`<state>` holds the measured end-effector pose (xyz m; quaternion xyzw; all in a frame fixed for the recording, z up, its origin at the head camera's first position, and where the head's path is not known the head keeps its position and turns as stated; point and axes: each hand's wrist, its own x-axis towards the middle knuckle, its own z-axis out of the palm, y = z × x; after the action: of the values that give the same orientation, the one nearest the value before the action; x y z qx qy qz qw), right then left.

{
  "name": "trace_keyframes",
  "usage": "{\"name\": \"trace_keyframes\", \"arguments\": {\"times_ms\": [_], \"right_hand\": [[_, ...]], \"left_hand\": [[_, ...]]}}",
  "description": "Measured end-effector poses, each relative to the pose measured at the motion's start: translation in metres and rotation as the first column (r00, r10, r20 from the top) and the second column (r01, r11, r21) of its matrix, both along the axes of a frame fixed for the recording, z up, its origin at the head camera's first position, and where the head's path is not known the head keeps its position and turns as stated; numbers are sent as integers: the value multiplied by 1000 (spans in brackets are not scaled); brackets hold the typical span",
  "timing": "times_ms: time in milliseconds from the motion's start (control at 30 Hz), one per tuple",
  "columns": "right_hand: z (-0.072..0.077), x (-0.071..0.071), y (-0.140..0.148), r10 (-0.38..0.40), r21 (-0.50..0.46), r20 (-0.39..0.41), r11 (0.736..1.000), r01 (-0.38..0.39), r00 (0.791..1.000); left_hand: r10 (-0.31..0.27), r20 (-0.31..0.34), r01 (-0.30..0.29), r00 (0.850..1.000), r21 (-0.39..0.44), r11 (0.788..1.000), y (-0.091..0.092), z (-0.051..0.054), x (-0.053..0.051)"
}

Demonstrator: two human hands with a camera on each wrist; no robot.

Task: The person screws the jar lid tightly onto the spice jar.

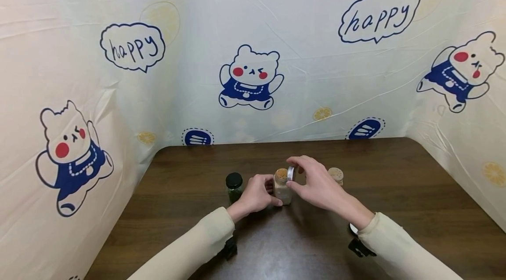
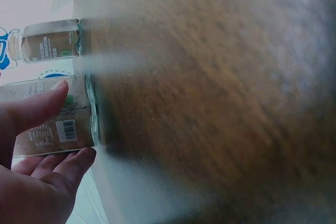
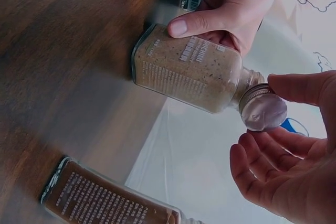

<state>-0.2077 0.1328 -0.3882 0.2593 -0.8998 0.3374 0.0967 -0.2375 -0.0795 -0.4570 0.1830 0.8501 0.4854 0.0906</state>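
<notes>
Near the middle of the worktop [image 1: 395,183] stands a square-shouldered glass spice jar [image 1: 282,195] of beige, speckled powder, upright, its mouth uncovered. The left hand [image 1: 258,193] grips its lower part, thumb on one side, fingers curled round the other. The right hand [image 1: 316,183] pinches a silvery metal screw cap [image 1: 290,173] between thumb and fingertips, opened only as wide as the cap, which is tipped on edge at the mouth; whether they touch I cannot tell. White print on this jar appears to read "SHICHIMI"; the finer lines are too small, and another face carries a barcode.

Toward the worktop's left edge, just beside the left hand, is a black-capped jar [image 1: 234,180] with green contents. Toward the right edge, partly behind the right hand, stands a jar of brown powder [image 3: 105,200], its white printed lines illegible. Beyond the far edge, a pale cloth [image 1: 308,91] shows cartoon bears [image 1: 250,75] and two speech bubbles [image 1: 132,47] lettered "happy".
</notes>
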Motion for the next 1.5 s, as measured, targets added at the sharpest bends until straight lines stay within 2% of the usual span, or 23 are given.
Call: {"name": "trace_keyframes", "arguments": {"times_ms": [300, 567, 1500], "right_hand": [[0, 0, -4, 8, -7, -2, 1000, -8, 1000], [-2, -1, -7, 13, -20, 1, 1000, -13, 1000], [-4, -6, -11, 25, -36, 10, 999, -25, 1000]], "left_hand": [[-10, 9, 10, 1000, 25, 1000, 0, -1, 0], [-2, -7, 2, 1000, 9, 1000, 1, -1, -1], [9, 7, -9, 1000, 11, 1000, 0, 0, 0]]}}
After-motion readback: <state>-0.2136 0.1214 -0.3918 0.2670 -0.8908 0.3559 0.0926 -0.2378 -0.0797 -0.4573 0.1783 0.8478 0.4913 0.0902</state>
